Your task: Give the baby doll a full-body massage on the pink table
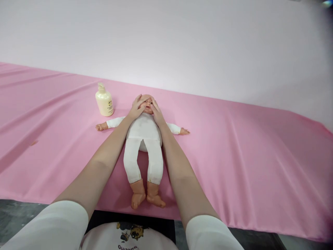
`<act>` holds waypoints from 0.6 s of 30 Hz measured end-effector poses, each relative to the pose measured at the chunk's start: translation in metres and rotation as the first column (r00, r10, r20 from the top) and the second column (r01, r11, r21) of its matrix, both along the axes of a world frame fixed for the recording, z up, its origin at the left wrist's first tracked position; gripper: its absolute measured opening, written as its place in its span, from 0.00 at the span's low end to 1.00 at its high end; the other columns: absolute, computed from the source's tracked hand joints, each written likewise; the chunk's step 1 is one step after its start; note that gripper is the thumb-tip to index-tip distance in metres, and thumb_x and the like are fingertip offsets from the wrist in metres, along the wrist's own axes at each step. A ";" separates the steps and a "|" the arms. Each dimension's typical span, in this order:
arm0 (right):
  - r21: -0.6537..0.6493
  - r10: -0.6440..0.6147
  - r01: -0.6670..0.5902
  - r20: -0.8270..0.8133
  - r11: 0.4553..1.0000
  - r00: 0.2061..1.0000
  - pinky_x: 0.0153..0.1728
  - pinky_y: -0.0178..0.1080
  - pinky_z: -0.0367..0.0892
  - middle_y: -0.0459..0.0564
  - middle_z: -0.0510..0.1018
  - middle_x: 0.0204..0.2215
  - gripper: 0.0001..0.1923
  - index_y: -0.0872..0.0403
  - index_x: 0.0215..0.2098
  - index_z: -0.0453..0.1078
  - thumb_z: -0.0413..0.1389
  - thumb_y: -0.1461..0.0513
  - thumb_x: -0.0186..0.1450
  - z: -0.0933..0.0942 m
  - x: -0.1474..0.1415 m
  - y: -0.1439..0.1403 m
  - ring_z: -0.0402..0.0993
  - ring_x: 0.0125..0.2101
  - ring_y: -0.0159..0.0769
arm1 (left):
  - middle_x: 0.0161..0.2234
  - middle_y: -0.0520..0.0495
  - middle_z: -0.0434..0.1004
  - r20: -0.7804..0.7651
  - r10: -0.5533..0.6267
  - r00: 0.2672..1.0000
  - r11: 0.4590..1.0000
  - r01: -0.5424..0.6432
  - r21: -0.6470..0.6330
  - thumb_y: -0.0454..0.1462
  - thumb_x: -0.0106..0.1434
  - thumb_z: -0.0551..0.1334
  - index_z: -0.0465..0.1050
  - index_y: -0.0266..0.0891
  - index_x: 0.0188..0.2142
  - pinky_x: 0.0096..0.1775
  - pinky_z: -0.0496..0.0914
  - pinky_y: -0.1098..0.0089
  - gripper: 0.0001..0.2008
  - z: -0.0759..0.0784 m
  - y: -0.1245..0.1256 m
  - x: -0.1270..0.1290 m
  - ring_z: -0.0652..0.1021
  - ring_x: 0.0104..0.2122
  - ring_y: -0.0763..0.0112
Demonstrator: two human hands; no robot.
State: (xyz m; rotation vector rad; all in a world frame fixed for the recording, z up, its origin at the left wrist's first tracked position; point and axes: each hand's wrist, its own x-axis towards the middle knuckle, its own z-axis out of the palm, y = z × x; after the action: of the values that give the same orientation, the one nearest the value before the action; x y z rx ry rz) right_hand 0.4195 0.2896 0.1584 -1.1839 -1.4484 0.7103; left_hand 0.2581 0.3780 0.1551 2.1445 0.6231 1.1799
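Doll [144, 129] lies face-up at table [260, 146] centre, head at 12 o'clock; left hand [137, 108] and right hand [156, 113] rest open-fingered on its face, bottle [104, 100] at 10 o'clock untouched, work apparently mid-course.

the doll [144, 130] has a glossy plastic face and feet and a soft matt white cloth body; smooth pink cloth [234, 146], faintly sheeny and creased, covers the counter; the bottle [104, 101] is glossy cream plastic.
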 end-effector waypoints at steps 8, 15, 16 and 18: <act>-0.128 -0.103 0.101 -0.009 0.987 0.995 0.75 0.50 0.36 0.41 0.37 0.77 0.55 0.47 0.77 0.28 0.43 0.30 0.64 -0.002 -0.002 -0.001 0.35 0.76 0.37 | 0.74 0.34 0.48 -0.011 0.022 1.000 0.991 -0.023 -0.131 0.54 0.64 0.60 0.52 0.33 0.72 0.73 0.44 0.58 0.44 0.001 -0.008 -0.003 0.51 0.74 0.55; -0.272 -0.166 0.169 0.035 0.947 0.986 0.75 0.48 0.43 0.54 0.43 0.76 0.56 0.59 0.76 0.25 0.41 0.33 0.67 -0.003 -0.001 -0.006 0.43 0.75 0.41 | 0.75 0.36 0.42 -0.014 0.098 0.995 0.906 -0.095 -0.412 0.47 0.64 0.62 0.41 0.33 0.74 0.73 0.46 0.60 0.47 0.011 -0.022 -0.002 0.49 0.75 0.56; -0.267 -0.170 0.174 0.036 0.948 0.985 0.74 0.49 0.44 0.55 0.44 0.76 0.56 0.59 0.76 0.27 0.42 0.33 0.67 -0.003 -0.001 -0.007 0.44 0.75 0.42 | 0.75 0.35 0.42 -0.017 0.102 0.995 0.897 -0.099 -0.432 0.47 0.64 0.62 0.42 0.31 0.74 0.73 0.47 0.60 0.48 0.013 -0.025 -0.003 0.49 0.75 0.55; -0.239 -0.172 0.176 0.041 0.955 0.984 0.74 0.51 0.46 0.53 0.44 0.76 0.53 0.55 0.77 0.29 0.42 0.34 0.68 -0.004 -0.001 -0.010 0.46 0.75 0.42 | 0.75 0.32 0.43 -0.022 0.091 0.996 0.892 -0.091 -0.443 0.48 0.63 0.63 0.43 0.28 0.73 0.72 0.48 0.61 0.48 0.017 -0.028 -0.005 0.50 0.74 0.54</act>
State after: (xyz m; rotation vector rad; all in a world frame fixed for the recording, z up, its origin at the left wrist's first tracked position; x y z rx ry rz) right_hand 0.4180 0.2800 0.1547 -1.4912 -1.2793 0.7696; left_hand 0.2536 0.3497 0.1720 1.7417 0.9071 0.9687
